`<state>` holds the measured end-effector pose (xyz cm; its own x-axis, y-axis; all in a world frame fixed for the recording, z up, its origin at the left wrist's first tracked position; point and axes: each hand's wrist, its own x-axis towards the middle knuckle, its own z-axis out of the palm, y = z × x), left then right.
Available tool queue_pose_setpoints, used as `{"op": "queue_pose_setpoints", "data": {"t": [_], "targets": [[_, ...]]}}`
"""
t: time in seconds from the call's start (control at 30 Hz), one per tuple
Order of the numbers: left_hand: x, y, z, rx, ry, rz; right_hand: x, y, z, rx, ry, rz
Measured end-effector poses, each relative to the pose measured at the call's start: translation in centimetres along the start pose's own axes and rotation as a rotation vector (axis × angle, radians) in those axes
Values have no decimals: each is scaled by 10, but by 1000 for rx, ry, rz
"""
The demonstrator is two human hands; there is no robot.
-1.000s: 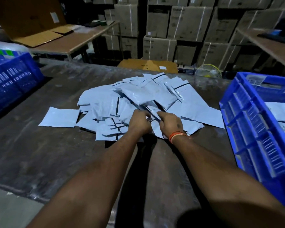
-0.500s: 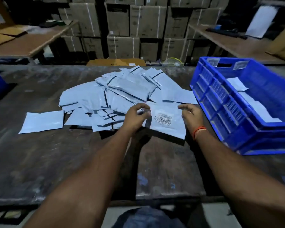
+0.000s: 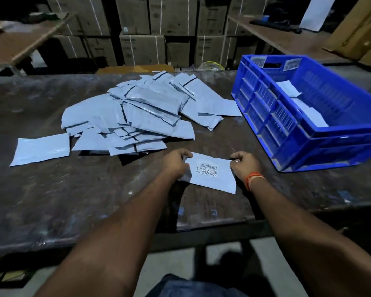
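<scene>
The left hand (image 3: 176, 162) and the right hand (image 3: 243, 166) each pinch one end of a flat, pale grey plastic mailer pouch (image 3: 212, 181), with the fingers curled over its far edge. The pouch spans the gap between the two hands, low over the dark, scuffed bench (image 3: 62, 200). Whether its near edge rests on the surface cannot be told. A white printed barcode label (image 3: 206, 169) faces up on the pouch, midway between the hands. An orange thread band (image 3: 254, 179) circles the right wrist. Beyond the left hand, and apart from the held pouch, a loose heap of the same grey mailer pouches (image 3: 137, 116) lies spread on the bench, many of them overlapping. A single flat grey pouch (image 3: 41, 148) lies by itself well out to the left of the left hand, just beside the heap. To the right of the right hand, and a little beyond it, stands a blue ribbed plastic crate (image 3: 266, 116) with a few grey pouches inside it. Far beyond both hands, past the bench's back edge, stacked brown cardboard cartons (image 3: 141, 48) fill the background.
</scene>
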<state>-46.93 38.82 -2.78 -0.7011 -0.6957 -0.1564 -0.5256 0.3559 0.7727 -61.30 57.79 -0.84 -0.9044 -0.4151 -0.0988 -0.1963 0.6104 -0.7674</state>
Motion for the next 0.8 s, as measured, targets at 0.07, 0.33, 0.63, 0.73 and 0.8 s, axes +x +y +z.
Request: {"op": "queue_pose_setpoints", "data": {"t": [0.07,0.33,0.63,0.73,0.8], "targets": [[0,10,-4,77,3,26,-7,-3,-2,-74,19,19],[11,98,-8,140,-145,471,-39,-10,-12,-242,-244,-10],[-47,90,43,500,-40,-245,-6,1,-31,-187,-107,-4],[-51,87,57,580,-96,-159,6,-3,-30,-135,-86,2],[-41,82,55,586,-123,-33,13,-4,-30,-110,-89,-29]]}}
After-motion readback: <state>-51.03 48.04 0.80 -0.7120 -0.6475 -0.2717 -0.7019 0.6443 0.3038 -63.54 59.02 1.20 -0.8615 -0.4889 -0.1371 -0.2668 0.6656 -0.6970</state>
